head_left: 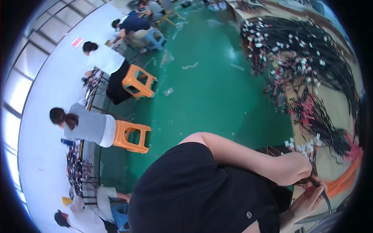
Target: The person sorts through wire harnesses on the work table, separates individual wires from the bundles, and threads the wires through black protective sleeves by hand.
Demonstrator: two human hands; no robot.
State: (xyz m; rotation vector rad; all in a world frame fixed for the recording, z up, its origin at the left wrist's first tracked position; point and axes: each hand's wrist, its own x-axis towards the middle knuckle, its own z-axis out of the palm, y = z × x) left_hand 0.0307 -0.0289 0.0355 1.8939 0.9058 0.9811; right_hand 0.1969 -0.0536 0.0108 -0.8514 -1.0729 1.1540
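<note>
Over the table edge at the lower right, both my hands are on a bundle of black wires [314, 163]. White connectors [305, 146] stick out at its far end, beyond my left hand [297, 169]. My left fingers curl around the bundle, mostly hidden behind the back of the hand. Just nearer, my right hand [312, 198] pinches a black cable [327, 200] between thumb and fingers; it seems to continue the same bundle. The cable's tail hangs down past my right fingers.
Heaps of black and red wires with white connectors [291, 50] cover the table [330, 89] at right. Orange strands [344, 178] lie beside my hands. Across the green floor [210, 97], several people sit on orange stools [134, 136] and blue stools [155, 39] along a workbench.
</note>
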